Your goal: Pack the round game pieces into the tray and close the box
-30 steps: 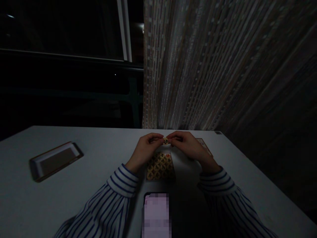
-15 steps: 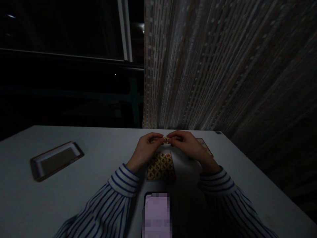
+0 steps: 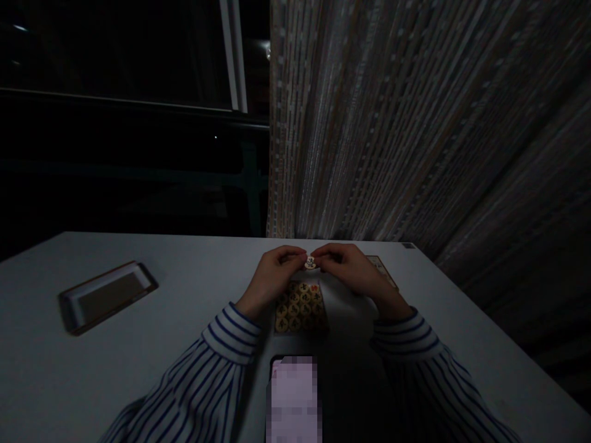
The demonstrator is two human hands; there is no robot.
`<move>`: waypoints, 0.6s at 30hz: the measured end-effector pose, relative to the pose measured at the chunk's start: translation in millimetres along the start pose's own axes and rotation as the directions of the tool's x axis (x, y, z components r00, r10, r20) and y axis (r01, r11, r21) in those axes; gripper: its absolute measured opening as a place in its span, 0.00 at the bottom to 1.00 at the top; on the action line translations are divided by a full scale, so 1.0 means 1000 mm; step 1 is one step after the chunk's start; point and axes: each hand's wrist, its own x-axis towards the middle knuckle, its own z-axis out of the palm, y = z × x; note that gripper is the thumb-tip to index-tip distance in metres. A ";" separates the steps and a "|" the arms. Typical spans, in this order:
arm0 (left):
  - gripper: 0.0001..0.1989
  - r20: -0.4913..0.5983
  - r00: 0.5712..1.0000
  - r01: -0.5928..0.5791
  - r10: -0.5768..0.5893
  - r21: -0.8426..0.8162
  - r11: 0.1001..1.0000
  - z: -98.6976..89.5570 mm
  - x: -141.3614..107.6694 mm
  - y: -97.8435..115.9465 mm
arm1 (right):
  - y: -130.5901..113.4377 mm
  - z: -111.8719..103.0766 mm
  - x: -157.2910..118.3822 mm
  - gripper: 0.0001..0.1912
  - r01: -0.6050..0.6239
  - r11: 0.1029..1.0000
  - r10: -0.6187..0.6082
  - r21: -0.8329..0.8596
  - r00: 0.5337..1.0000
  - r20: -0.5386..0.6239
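Observation:
Between the fingertips of both my hands is a round Chinese chess piece [image 3: 310, 263], pale with a dark character. My left hand [image 3: 277, 271] pinches its left edge with thumb and fingers. From the other side my right hand [image 3: 346, 267] grips the right edge the same way. Just below them on the table lies a box of Chinese chess pieces [image 3: 301, 307], set in rows, mostly with dark characters and one red one at the top right. My left hand and wrist cover part of the box's left side.
An open, shallow rectangular box lid or tray [image 3: 108, 296] lies at the left of the white table [image 3: 198, 258]. A phone [image 3: 294, 397] with a blurred screen is at the front. Partly behind my right hand is a flat printed card or box [image 3: 383, 271]. A string curtain [image 3: 351, 123] hangs behind.
The held piece looks brighter and slightly differently angled between my fingertips. Both hands keep almost the same place; the whole view has shifted very slightly.

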 end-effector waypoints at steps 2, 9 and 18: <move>0.11 0.002 1.000 0.007 -0.007 -0.003 1.000 0.000 0.000 0.000 | 0.000 0.000 0.000 0.10 0.001 1.000 -0.001 0.008 1.000 0.006; 0.12 0.012 1.000 0.022 -0.021 -0.034 0.999 0.000 0.000 0.000 | -0.001 0.001 0.001 0.09 -0.002 1.000 0.003 0.031 1.000 -0.009; 0.11 -0.022 0.999 0.038 -0.040 -0.050 0.998 0.001 -0.001 0.004 | -0.001 0.002 0.002 0.09 -0.058 0.996 0.060 0.063 0.998 -0.030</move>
